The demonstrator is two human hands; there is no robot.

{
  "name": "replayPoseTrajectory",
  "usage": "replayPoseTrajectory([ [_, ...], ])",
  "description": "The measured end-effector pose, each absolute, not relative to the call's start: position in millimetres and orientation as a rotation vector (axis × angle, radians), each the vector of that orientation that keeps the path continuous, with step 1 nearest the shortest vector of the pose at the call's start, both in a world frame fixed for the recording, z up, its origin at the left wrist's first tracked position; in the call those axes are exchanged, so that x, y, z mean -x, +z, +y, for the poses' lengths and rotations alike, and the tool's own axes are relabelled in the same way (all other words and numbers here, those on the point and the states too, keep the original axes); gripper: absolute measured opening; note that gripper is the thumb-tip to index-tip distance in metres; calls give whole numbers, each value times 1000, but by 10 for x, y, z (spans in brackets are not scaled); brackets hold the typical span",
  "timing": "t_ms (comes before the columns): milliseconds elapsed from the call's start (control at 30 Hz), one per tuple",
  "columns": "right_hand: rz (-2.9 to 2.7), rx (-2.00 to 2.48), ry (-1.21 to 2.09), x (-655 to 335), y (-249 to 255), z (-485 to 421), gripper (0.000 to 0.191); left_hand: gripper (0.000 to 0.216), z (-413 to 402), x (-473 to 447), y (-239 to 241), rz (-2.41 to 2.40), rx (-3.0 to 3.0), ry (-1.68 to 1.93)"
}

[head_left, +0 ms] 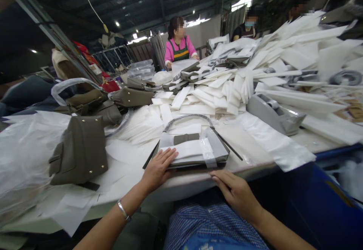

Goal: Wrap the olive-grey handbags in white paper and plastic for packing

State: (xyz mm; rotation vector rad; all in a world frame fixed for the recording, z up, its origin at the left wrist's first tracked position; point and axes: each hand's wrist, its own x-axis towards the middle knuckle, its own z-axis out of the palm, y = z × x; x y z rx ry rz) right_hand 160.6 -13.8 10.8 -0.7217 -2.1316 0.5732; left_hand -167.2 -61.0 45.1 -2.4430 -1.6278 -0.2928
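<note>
A grey handbag (pixel 187 163) lies on its side before me, with its wrapped handle (pixel 190 117) arching toward the far side. White padding sheet (pixel 187 148) covers much of its upper face, and a strip of clear tape (pixel 208 152) runs over the sheet near the right end. My left hand (pixel 160 166) rests on the bag's near left part, fingers stretched out over the sheet. Just below the bag's near right edge is my right hand (pixel 236 191), its thumb and fingers drawn together at the table edge. Whatever lies between those fingertips is too small to make out.
Several olive-grey handbags (pixel 82 149) stand at the left beside crumpled plastic wrap (pixel 25 148). White padding strips (pixel 215 95) pile across the back and right. A grey bag (pixel 273 114) and a flat plastic bag (pixel 280 148) lie right. A co-worker (pixel 180 45) stands across the table.
</note>
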Motion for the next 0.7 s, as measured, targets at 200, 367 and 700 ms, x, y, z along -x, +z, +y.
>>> replayPoseTrajectory([
  [200, -1873, 957, 1276, -1563, 181, -33, 34, 63, -653, 1429, 394, -1656, 2422, -302],
  [367, -1577, 1058, 2083, -1514, 128, 22, 46, 62, -707, 979, 329, -1721, 2324, -352],
  [700, -627, 930, 2358, -1563, 323, -105, 37, 60, -683, 1041, 216, -1547, 2255, -367],
])
